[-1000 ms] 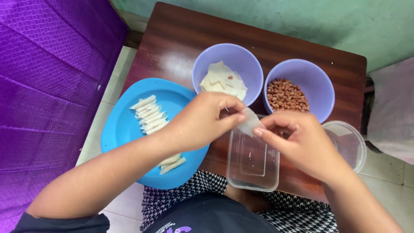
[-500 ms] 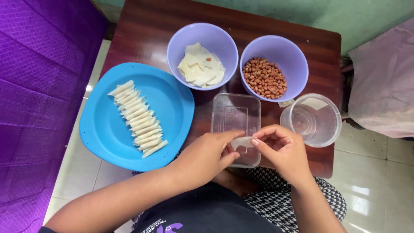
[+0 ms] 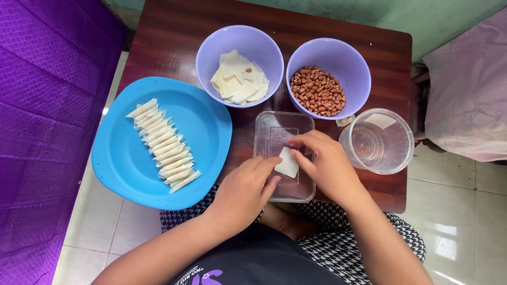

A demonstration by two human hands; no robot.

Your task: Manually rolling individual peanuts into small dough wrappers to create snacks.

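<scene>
A small white wrapper sheet lies on a clear rectangular plastic lid on the brown table. My left hand touches the sheet's lower left edge with its fingertips. My right hand pinches the sheet's right side. Behind the lid stand a lilac bowl of white wrapper sheets and a lilac bowl of peanuts. A blue plate at the left carries a row of several rolled white sticks.
A clear round plastic container with a scrap of wrapper inside stands at the table's right edge. Purple fabric hangs to the left, pink cloth lies to the right. My lap in checked cloth is below the table.
My hands have come down from above the lid and laid the wrapper sheet flat on it. The camera view has shifted, showing more of the plate and bowls.
</scene>
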